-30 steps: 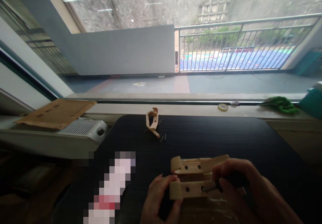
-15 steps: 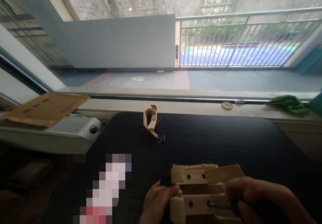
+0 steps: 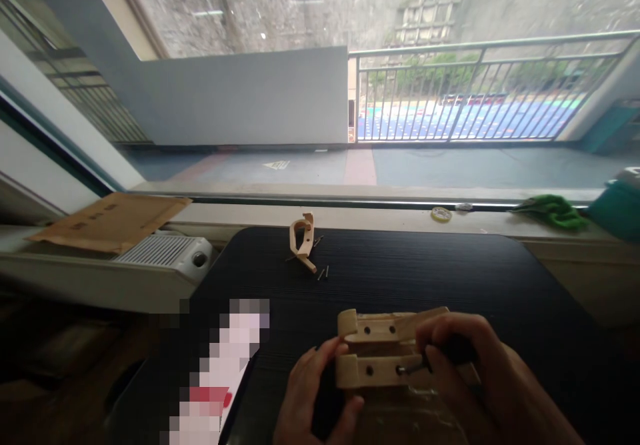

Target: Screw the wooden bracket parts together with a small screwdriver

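Observation:
Two light wooden hooks, each with dark screw holes, lie side by side over a brown, plastic-wrapped piece near the table's front. My left hand is closed around the left end of the nearer hook, thumb below and fingers above. In my right hand is a screwdriver with a dark handle mostly hidden by the fingers. Its metal shaft points left, and the tip is at the right hole of the nearer hook. Whether a screw sits there is too small to tell.
On the black table, another wooden hook set stands near the back with several screws around it. A tape roll and a green cloth lie on the windowsill. A brown envelope rests on the radiator at left.
The wooden hooks and both hands appear higher in view, partly because the camera has tilted. The screwdriver tip remains at the same hole, and my left thumb now shows below the hook.

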A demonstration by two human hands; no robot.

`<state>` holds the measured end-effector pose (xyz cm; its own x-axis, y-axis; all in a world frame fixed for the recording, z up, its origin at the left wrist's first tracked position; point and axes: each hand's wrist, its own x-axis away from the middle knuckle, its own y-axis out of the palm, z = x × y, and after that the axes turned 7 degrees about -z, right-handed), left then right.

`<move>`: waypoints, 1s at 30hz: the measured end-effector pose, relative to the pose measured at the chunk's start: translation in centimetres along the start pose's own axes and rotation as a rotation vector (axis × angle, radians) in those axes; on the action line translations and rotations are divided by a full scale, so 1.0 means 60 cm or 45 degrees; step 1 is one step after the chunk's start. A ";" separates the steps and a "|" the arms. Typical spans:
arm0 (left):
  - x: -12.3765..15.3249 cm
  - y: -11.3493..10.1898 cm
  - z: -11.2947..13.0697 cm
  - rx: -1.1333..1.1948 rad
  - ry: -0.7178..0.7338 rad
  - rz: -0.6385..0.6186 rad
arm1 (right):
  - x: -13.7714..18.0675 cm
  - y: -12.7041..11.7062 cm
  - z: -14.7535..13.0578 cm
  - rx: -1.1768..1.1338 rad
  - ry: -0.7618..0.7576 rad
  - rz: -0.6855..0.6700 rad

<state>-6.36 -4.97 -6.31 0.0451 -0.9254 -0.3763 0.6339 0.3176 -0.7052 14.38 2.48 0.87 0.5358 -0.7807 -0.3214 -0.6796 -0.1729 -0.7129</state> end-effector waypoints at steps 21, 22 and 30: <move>-0.132 -0.006 0.087 -0.318 0.448 -0.686 | -0.023 -0.011 -0.016 0.060 -0.072 -0.247; -0.135 -0.004 0.087 -0.341 0.474 -0.694 | -0.025 -0.012 -0.016 0.061 -0.075 -0.259; -0.145 0.009 0.081 -0.351 0.459 -0.754 | -0.045 -0.061 -0.043 0.405 -0.074 -0.441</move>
<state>-2.66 2.23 -0.52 -0.5298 -0.8477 -0.0269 0.2548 -0.1288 -0.9584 14.16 3.67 5.94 0.7374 -0.6729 -0.0591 -0.2737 -0.2176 -0.9369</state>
